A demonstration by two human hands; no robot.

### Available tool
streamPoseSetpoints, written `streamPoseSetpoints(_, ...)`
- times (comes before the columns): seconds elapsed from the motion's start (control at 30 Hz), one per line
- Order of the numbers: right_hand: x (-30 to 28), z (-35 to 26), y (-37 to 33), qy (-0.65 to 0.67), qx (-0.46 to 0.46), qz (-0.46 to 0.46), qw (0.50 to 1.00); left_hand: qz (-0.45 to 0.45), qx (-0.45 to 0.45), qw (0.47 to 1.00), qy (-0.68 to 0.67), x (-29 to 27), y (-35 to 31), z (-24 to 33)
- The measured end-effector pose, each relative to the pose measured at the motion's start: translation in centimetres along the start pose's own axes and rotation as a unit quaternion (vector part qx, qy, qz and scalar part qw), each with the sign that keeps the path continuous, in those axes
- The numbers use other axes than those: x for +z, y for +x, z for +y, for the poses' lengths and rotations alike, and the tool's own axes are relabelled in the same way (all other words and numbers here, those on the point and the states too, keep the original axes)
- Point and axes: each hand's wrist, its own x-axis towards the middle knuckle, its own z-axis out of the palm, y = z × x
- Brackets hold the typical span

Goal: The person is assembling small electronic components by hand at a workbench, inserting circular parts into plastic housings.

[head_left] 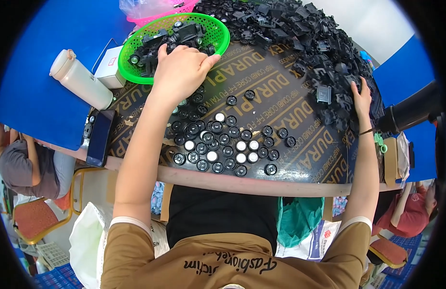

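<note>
My left hand [184, 70] is over a green basket [222, 36] at the upper left, thumb and fingers apart and fingers bent down over the black toy car chassis [187, 32] inside. The fingertips are partly hidden, and I see nothing gripped in them. Far to the right, my right hand [362, 98] reaches into a heap of black plastic car parts [329, 62]. Its fingers are spread and touch the edge of the heap. Between my arms lie several small black wheels [224, 139], some with white faces up [241, 146].
Left of the basket are a white bottle [78, 79], a white box [110, 67] and a phone [100, 137]. A pink basket [160, 17] stands behind. A black cylindrical arm [408, 108] juts in near my right wrist. Other people [27, 168] sit beyond both sides.
</note>
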Motion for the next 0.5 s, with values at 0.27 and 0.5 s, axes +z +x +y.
streamPoseSetpoints(0.27, 1.2, -9.8, -3.7, 0.105, -0.13, 0.001, 0.986, 0.021, 0.022, 0.999, -0.024, 0.2, -0.2, 0.2)
streamPoseSetpoints(0.5, 1.6, -19.3, -7.5, 0.286, -0.144, -0.136, 0.937, 0.021, 0.042, 0.998, -0.046, 0.2, -0.8, 0.8)
